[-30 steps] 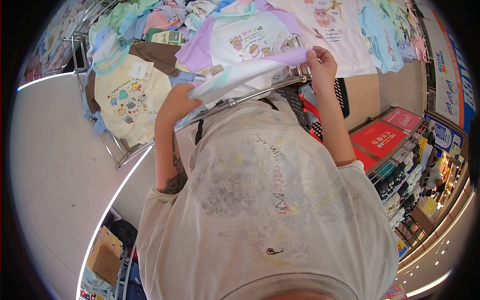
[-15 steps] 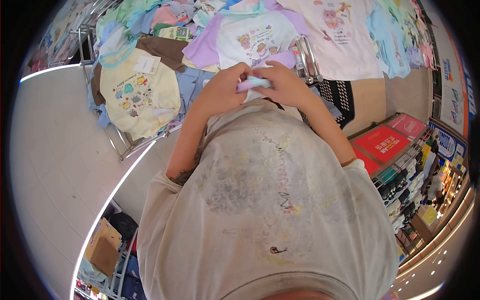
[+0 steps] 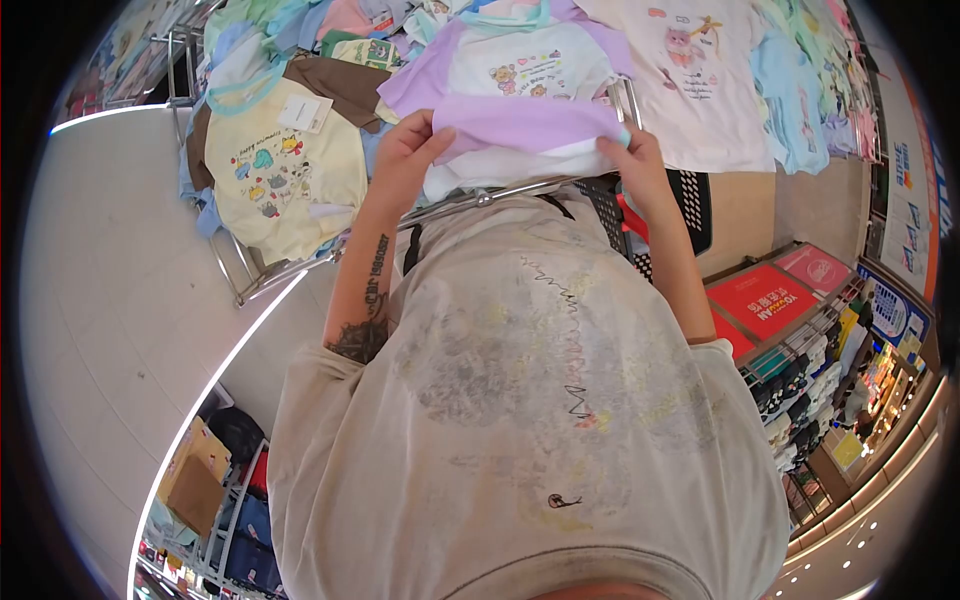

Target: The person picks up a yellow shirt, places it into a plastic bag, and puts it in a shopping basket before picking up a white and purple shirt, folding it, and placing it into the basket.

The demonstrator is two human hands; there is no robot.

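Note:
My left hand (image 3: 403, 157) and my right hand (image 3: 632, 160) each grip one end of a folded lilac-and-white child's T-shirt (image 3: 522, 148), held flat and stretched between them. It hangs just above the metal rail (image 3: 480, 196) of a display bin. Right behind it lies a white shirt with lilac sleeves and a bear print (image 3: 530, 70).
The bin holds several children's shirts: a yellow one with a paper tag (image 3: 282, 170), a brown one (image 3: 335, 80), a white one with a cat print (image 3: 690, 70). A black basket with red handles (image 3: 640, 215) stands by my right arm. Shelves of goods (image 3: 810, 370) run at right.
My hands were together at my chest, bunching the shirt. They have moved apart and forward, spreading the folded shirt out flat over the bin's rail.

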